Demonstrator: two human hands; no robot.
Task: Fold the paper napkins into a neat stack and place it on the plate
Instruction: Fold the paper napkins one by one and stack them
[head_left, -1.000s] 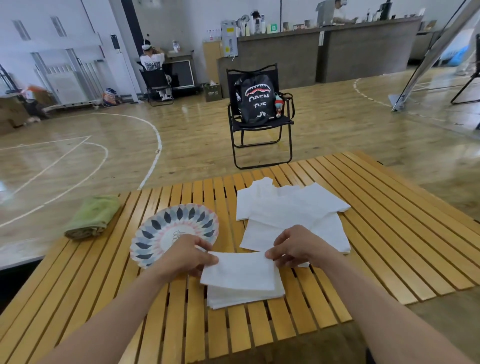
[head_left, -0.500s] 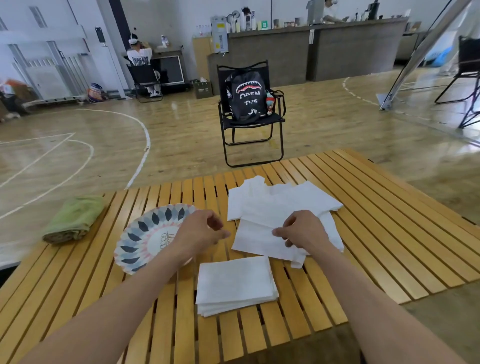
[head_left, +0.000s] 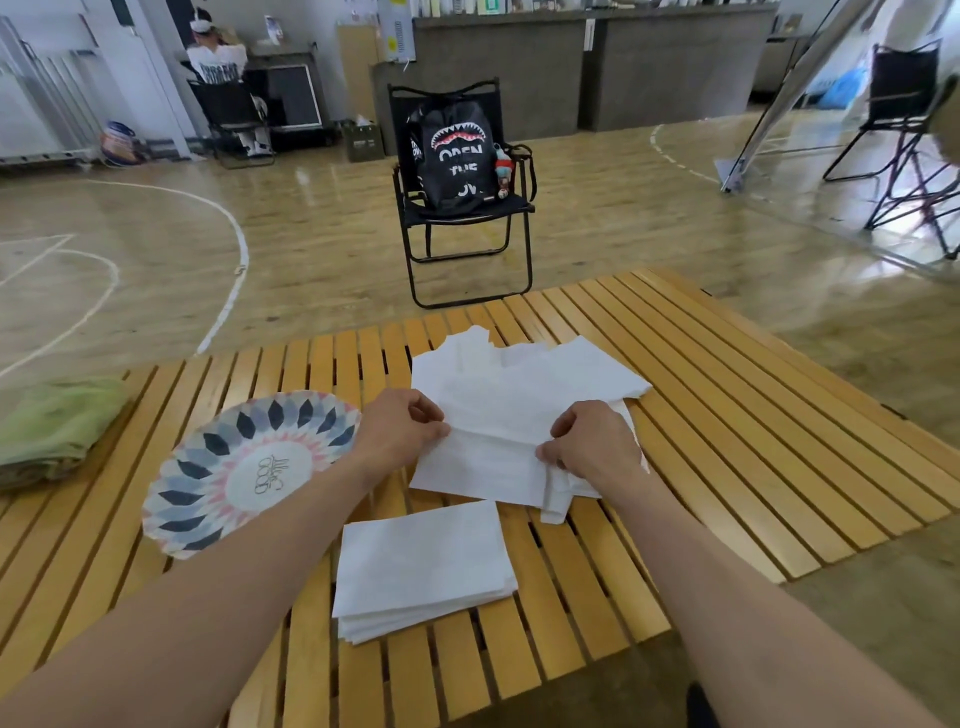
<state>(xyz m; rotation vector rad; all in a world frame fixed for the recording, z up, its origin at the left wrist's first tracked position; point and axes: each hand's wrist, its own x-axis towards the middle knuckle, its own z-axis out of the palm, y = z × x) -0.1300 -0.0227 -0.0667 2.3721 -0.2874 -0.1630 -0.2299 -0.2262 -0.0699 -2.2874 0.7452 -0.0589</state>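
Observation:
A loose pile of unfolded white napkins (head_left: 524, 395) lies in the middle of the slatted wooden table (head_left: 753, 415). My left hand (head_left: 400, 434) pinches the left edge of the top napkin, and my right hand (head_left: 589, 447) pinches its right edge. A neat stack of folded napkins (head_left: 423, 564) lies nearer to me, apart from both hands. The patterned paper plate (head_left: 244, 467) sits to the left, with nothing on it.
A rolled green cloth (head_left: 52, 431) lies at the table's left edge. Beyond the table stands a black folding chair (head_left: 462, 208) with a backpack on it. A person sits at a desk far back on the left.
Both hands left the folded stack and moved forward to the loose pile. They now pinch the top napkin at its two sides.

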